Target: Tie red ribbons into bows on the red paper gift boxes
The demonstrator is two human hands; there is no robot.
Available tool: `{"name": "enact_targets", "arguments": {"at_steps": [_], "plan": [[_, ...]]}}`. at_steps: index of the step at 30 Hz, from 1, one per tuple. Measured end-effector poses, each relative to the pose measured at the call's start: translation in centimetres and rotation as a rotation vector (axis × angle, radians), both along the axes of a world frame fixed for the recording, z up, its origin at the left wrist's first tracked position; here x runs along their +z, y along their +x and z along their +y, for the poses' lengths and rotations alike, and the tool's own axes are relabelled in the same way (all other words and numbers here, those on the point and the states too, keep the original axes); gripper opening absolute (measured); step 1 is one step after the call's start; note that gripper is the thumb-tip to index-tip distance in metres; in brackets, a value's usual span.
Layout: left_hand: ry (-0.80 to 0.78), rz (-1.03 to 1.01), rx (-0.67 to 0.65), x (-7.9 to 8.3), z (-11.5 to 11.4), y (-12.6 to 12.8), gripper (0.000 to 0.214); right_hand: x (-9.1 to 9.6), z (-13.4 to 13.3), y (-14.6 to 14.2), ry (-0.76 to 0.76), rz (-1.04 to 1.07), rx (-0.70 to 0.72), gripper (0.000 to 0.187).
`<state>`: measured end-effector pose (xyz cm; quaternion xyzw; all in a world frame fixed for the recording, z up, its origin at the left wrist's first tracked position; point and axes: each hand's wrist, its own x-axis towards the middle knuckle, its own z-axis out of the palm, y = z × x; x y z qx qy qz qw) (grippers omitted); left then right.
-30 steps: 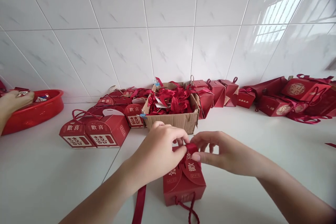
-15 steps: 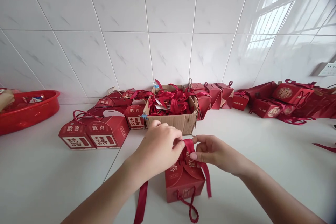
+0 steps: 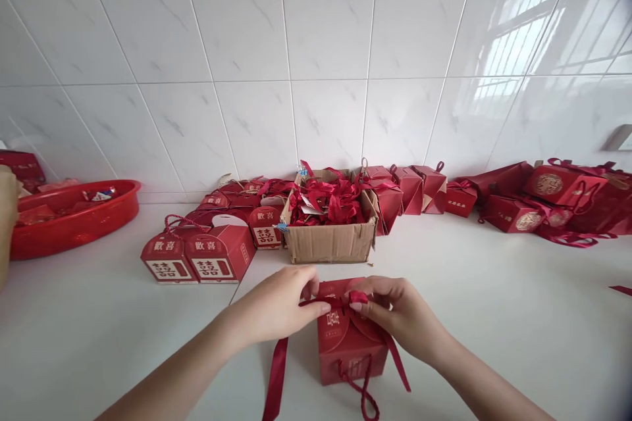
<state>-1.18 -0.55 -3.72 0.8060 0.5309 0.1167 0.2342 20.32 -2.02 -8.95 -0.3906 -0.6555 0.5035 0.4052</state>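
A small red gift box (image 3: 348, 345) with gold characters stands on the white counter in front of me. A red ribbon (image 3: 276, 375) crosses its top and hangs down both sides. My left hand (image 3: 276, 306) pinches the ribbon at the box's top left. My right hand (image 3: 395, 309) pinches a ribbon loop at the top right. A twisted red cord handle (image 3: 363, 385) dangles over the box's front face.
A cardboard box (image 3: 330, 243) full of red ribbons stands just behind. Finished red boxes (image 3: 197, 260) sit to its left, more red boxes (image 3: 538, 200) line the tiled wall at right. A red basin (image 3: 74, 217) is far left, with another person's hand (image 3: 7, 210) at the frame edge.
Both hands have dropped lower onto the box top and drawn the ribbon out sideways. The view has shifted left a little. The other person's hand has left the basin.
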Motion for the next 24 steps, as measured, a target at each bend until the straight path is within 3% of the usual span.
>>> {"name": "enact_targets", "arguments": {"at_steps": [4, 9, 15, 19, 24], "plan": [[-0.131, -0.127, 0.003, -1.3, 0.7, -0.1, 0.026, 0.0, -0.2, -0.2, -0.096, 0.048, 0.027, 0.036], [-0.238, -0.23, 0.049, -1.5, 0.7, -0.1, 0.02, 0.0, -0.2, -0.5, -0.14, 0.163, 0.073, 0.039], [-0.098, -0.234, 0.056, -1.7, 0.1, -0.1, 0.029, -0.1, 0.2, -0.3, -0.248, 0.24, 0.101, 0.039], [-0.048, -0.195, 0.113, -1.6, 0.0, 0.2, 0.038, 0.1, 0.3, -0.4, -0.259, 0.222, 0.048, 0.038], [-0.003, -0.329, 0.093, -1.7, -0.5, 1.1, 0.03, 0.0, -0.1, -0.8, -0.233, 0.22, 0.012, 0.039]]}}
